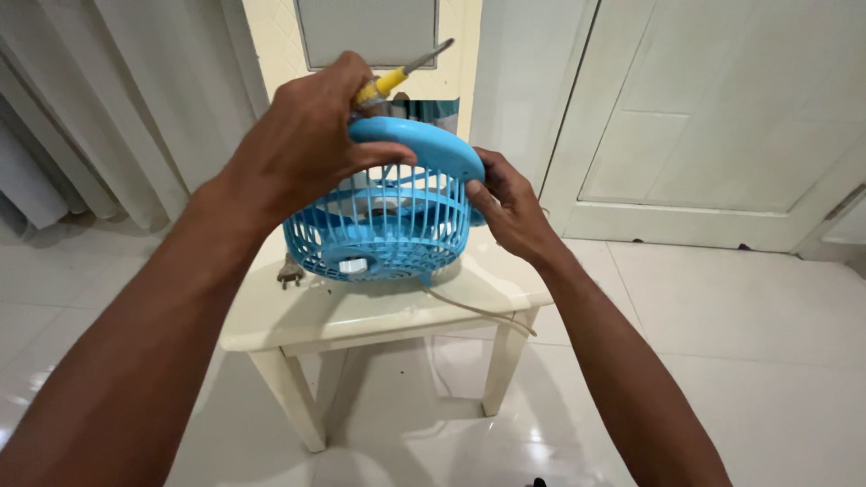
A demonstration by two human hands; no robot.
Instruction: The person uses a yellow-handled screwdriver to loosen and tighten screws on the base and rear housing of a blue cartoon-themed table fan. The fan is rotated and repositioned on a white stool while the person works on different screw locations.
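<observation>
A small blue fan (383, 221) is held tilted above a cream worktop (361, 311), its grille facing down toward the top and its oval base (424, 144) uppermost. The left hand (307, 135) has its grip closed over the base and also pins a yellow-handled screwdriver (397, 77), whose handle end is hidden in the palm. The right hand (510, 203) clasps the fan's far edge, fingertips hidden behind it. A white cord (478, 311) trails off the worktop; a plug (289, 271) lies beside the fan.
</observation>
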